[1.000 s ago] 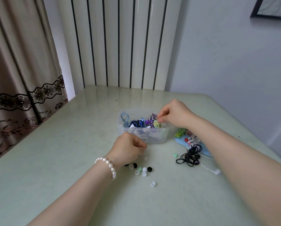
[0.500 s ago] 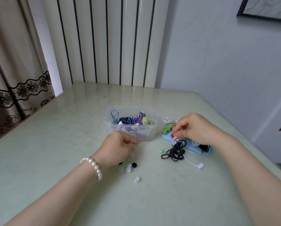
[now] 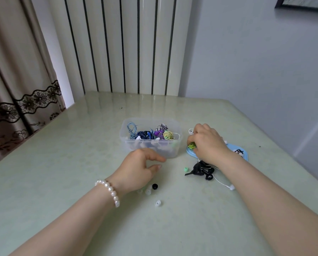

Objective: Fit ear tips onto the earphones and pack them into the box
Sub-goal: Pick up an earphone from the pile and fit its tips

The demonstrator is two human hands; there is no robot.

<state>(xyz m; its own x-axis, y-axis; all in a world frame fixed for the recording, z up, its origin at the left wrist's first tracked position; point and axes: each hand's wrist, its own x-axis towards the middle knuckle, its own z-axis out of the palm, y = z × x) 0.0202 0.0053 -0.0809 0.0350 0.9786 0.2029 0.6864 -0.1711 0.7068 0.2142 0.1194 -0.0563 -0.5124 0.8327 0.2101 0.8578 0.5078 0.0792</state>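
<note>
my right hand (image 3: pixel 206 143) pinches the green-yellow earphones (image 3: pixel 192 145) on the blue lid (image 3: pixel 245 156) beside the box (image 3: pixel 150 139); left hand (image 3: pixel 136 169) loose, empty, over the ear tips (image 3: pixel 154 186); next i'd fit a tip

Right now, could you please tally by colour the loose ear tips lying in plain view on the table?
Black ear tip: 1
Green ear tip: 1
White or clear ear tips: 3
Total: 5; the left hand may hide more.
</note>
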